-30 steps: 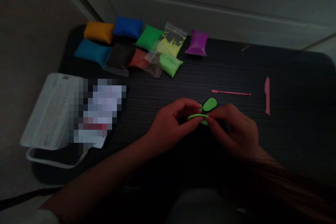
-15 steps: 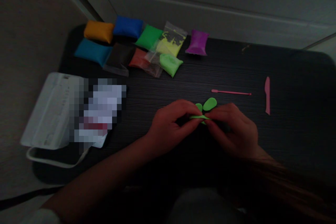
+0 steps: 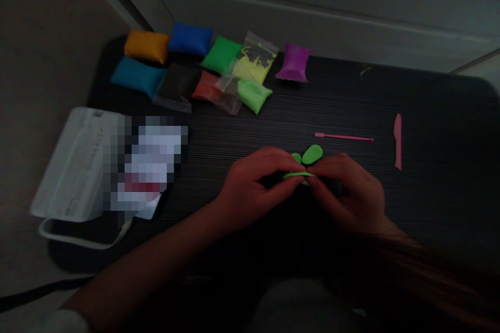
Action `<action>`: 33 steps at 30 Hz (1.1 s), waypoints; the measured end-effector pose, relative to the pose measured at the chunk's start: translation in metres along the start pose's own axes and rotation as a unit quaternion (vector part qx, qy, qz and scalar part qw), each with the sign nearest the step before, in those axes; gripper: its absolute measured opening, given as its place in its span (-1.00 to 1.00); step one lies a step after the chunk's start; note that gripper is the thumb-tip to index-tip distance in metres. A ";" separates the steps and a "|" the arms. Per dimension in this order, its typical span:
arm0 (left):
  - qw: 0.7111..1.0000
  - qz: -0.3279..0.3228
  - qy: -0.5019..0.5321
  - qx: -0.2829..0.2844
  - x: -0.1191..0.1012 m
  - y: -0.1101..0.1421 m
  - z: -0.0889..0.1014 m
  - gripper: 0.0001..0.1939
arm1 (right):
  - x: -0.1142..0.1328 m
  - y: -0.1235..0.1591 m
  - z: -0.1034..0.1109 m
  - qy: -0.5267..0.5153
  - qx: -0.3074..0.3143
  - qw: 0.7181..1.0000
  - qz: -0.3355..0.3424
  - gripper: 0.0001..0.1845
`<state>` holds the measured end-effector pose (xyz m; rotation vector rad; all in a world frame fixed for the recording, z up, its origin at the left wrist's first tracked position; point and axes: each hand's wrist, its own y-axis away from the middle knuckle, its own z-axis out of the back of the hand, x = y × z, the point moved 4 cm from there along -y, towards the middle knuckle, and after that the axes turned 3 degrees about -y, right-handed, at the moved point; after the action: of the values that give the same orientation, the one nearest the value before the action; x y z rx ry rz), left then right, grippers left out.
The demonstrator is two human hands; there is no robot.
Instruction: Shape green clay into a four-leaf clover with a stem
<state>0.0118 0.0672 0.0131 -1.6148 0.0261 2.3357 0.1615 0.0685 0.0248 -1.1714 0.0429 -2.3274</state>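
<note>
Both hands meet over the middle of a dark table point(image 3: 429, 114) in dim light. My left hand point(image 3: 253, 182) and my right hand point(image 3: 347, 192) pinch the same flat piece of light green clay point(image 3: 297, 174) between fingertips and thumbs. Just beyond the fingers lie two more flattened green clay pieces, a larger oval point(image 3: 312, 154) and a small one point(image 3: 296, 157), resting on the table. Part of the held piece is hidden by my fingers.
Several coloured clay packets point(image 3: 187, 67) are clustered at the back left, with a purple packet point(image 3: 294, 62) beside them. A pink stick tool point(image 3: 344, 138) and a pink plastic knife point(image 3: 397, 141) lie to the right. A white bag point(image 3: 74, 166) sits at the left edge.
The held green piece has been pressed slightly thinner and my fingertips have closed in a little. Everything else stays put.
</note>
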 end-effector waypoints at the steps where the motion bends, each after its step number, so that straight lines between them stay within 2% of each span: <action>1: 1.000 -0.007 -0.002 -0.002 0.000 0.000 0.000 -0.87 | 0.000 0.000 0.000 -0.001 -0.002 1.000 0.001 -0.82; 12: 0.995 -0.056 -0.072 -0.032 -0.001 0.001 0.001 -0.84 | 0.000 -0.001 0.000 0.002 -0.031 0.999 0.022 -0.82; 18: 0.989 -0.102 -0.096 -0.053 -0.003 0.001 0.002 -0.92 | 0.000 0.000 0.000 0.015 -0.050 0.998 0.037 -0.82; 27: 0.990 -0.092 -0.098 -0.048 -0.004 0.000 0.002 -0.88 | 0.001 -0.001 0.003 0.008 -0.057 0.998 0.031 -0.83; 33: 0.983 -0.127 -0.123 -0.056 -0.006 0.001 0.002 -0.94 | 0.000 0.000 0.001 0.016 -0.055 0.996 0.066 -0.77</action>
<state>0.0120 0.0649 0.0190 -1.2767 -0.3500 2.3491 0.1618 0.0689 0.0256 -1.1470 0.2554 -2.2522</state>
